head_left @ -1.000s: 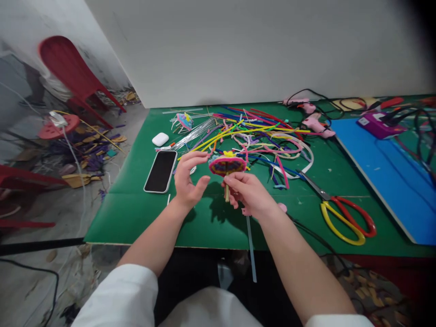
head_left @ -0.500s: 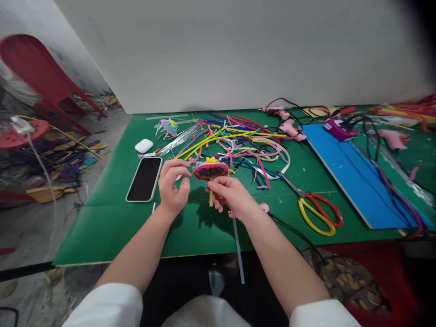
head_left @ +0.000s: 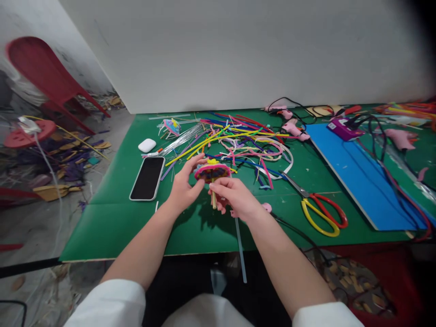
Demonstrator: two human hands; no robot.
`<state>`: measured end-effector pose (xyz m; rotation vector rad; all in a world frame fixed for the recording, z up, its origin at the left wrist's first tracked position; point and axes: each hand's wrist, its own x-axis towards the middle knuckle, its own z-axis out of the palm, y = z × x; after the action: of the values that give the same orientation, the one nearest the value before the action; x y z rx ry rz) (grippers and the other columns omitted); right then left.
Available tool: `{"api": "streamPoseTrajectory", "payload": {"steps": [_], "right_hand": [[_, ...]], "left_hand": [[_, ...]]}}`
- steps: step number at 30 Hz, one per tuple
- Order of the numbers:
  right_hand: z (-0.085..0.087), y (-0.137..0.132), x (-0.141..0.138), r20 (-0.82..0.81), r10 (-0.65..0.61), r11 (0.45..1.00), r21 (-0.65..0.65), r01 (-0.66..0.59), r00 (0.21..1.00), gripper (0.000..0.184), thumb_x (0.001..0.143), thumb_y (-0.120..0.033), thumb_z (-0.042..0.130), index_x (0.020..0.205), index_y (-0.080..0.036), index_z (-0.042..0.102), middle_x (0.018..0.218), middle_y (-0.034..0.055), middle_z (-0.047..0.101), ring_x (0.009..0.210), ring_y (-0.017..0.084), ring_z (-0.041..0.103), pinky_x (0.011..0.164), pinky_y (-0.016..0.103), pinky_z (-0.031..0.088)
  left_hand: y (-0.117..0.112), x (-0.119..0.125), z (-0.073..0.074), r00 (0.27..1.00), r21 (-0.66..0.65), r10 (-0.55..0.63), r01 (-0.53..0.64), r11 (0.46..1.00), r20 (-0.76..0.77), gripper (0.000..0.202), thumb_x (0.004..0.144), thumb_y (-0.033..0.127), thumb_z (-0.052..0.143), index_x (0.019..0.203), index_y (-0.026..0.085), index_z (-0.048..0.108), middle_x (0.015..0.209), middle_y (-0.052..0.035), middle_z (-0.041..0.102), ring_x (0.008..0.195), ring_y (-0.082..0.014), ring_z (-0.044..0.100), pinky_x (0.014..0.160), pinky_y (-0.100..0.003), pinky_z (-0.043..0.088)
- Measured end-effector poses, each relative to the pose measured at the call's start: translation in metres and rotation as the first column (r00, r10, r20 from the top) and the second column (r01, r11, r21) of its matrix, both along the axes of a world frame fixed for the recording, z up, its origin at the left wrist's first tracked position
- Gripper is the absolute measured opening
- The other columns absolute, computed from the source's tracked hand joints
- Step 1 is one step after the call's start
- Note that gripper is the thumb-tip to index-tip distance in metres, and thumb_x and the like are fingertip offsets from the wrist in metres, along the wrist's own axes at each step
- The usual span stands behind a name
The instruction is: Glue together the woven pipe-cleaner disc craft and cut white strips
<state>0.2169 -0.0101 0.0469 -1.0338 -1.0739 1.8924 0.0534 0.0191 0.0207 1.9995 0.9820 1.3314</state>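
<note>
A small fuzzy umbrella (head_left: 213, 171), apparently of pipe cleaners, has a pink rim, a dark underside and a yellow top. My right hand (head_left: 233, 195) pinches its pale stick just below the canopy. At the left rim, my left hand (head_left: 187, 188) curls round the edge, fingertips above and thumb below. Partly hidden under my right hand is a pink glue gun (head_left: 266, 207); a translucent glue stick (head_left: 241, 254) juts past the table's front edge. Whether the right hand also grips the gun is unclear. Loose pipe cleaners (head_left: 245, 136) lie behind the umbrella.
Left on the green table (head_left: 112, 227) are a phone (head_left: 147, 179), a white case (head_left: 147, 145) and a second small umbrella (head_left: 171, 127). Scissors (head_left: 320, 206) and a blue board (head_left: 361, 177) lie right. More pink glue guns (head_left: 295, 129), with cords, rest behind.
My left hand has moved right, from beside the umbrella to its left rim, and the fingers have come round the edge. My right hand keeps its hold on the stick.
</note>
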Motion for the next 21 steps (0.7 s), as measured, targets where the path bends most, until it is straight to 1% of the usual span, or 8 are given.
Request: {"api": "streamPoseTrajectory", "payload": {"steps": [4,9,12,15,17,18,19,21], "right_hand": [[0.000,0.000,-0.001,-0.008,0.029,1.000,0.004,-0.029,1.000,0.027,0.074,-0.040,0.065,0.065,-0.016,0.057,0.048,-0.0047,0.060,0.035,0.004,0.049,0.032,0.012,0.040],[-0.001,-0.002,-0.003,0.000,0.047,0.999,0.004,-0.047,0.999,0.028,0.074,-0.042,0.065,0.065,-0.016,0.056,0.049,-0.0049,0.059,0.036,0.004,0.049,0.032,0.013,0.040],[0.001,-0.004,-0.003,0.020,0.060,0.998,0.010,-0.060,0.998,0.031,0.074,-0.046,0.063,0.066,-0.017,0.056,0.052,-0.0046,0.059,0.037,0.005,0.049,0.031,0.014,0.038],[0.005,-0.004,0.003,0.121,0.035,0.998,0.051,-0.041,0.992,0.036,0.077,-0.052,0.056,0.067,-0.017,0.057,0.052,-0.0038,0.058,0.035,0.006,0.045,0.028,0.016,0.032],[0.007,-0.002,0.010,0.241,-0.136,0.977,0.191,0.091,0.961,0.038,0.080,-0.053,0.053,0.065,-0.018,0.056,0.049,-0.0047,0.053,0.035,0.006,0.041,0.031,0.017,0.031],[0.007,0.000,0.013,0.294,-0.274,0.934,0.307,0.181,0.916,0.036,0.080,-0.051,0.054,0.065,-0.018,0.056,0.050,-0.0045,0.053,0.039,0.006,0.043,0.036,0.018,0.035],[0.006,0.002,0.016,0.324,-0.408,0.869,0.426,0.254,0.854,0.032,0.080,-0.048,0.056,0.067,-0.018,0.057,0.056,-0.0036,0.055,0.046,0.007,0.048,0.043,0.019,0.040],[0.001,0.007,0.019,0.333,-0.554,0.756,0.585,0.293,0.763,0.020,0.078,-0.039,0.061,0.082,-0.019,0.060,0.078,0.0003,0.063,0.068,0.011,0.058,0.059,0.022,0.048]], "left_hand": [[0.000,0.002,-0.003,0.994,-0.053,0.098,-0.101,0.993,-0.052,0.057,0.076,0.009,0.055,0.130,0.023,0.045,0.114,-0.0054,0.064,0.108,-0.0188,0.060,0.089,-0.032,0.051],[-0.001,0.004,0.000,0.986,-0.083,0.156,-0.161,0.983,-0.061,0.052,0.076,0.011,0.056,0.126,0.024,0.049,0.109,-0.0032,0.066,0.100,-0.0158,0.063,0.082,-0.026,0.053],[-0.001,0.005,0.000,0.979,-0.129,0.197,-0.203,0.971,-0.059,0.053,0.075,0.009,0.057,0.124,0.026,0.050,0.106,-0.0018,0.067,0.088,-0.0136,0.065,0.077,-0.025,0.053],[0.002,0.006,-0.002,0.974,-0.225,0.224,-0.225,0.948,-0.033,0.056,0.073,0.008,0.057,0.125,0.028,0.049,0.094,0.0011,0.068,0.071,-0.0111,0.063,0.068,-0.024,0.053],[0.004,0.006,-0.005,0.971,-0.290,0.237,-0.229,0.929,-0.010,0.055,0.073,0.010,0.057,0.125,0.029,0.049,0.084,0.0026,0.067,0.061,-0.0102,0.060,0.060,-0.024,0.052],[0.005,0.006,-0.006,0.970,-0.312,0.242,-0.232,0.921,-0.004,0.054,0.074,0.011,0.057,0.124,0.029,0.050,0.081,0.0028,0.066,0.058,-0.0101,0.058,0.058,-0.024,0.051],[0.005,0.007,-0.006,0.969,-0.326,0.247,-0.234,0.916,-0.002,0.052,0.074,0.012,0.058,0.123,0.028,0.050,0.081,0.0026,0.066,0.057,-0.0100,0.057,0.057,-0.024,0.051],[0.005,0.008,-0.006,0.969,-0.343,0.245,-0.233,0.910,-0.009,0.052,0.074,0.012,0.058,0.123,0.027,0.051,0.083,0.0018,0.065,0.058,-0.0105,0.058,0.058,-0.025,0.052]]}}
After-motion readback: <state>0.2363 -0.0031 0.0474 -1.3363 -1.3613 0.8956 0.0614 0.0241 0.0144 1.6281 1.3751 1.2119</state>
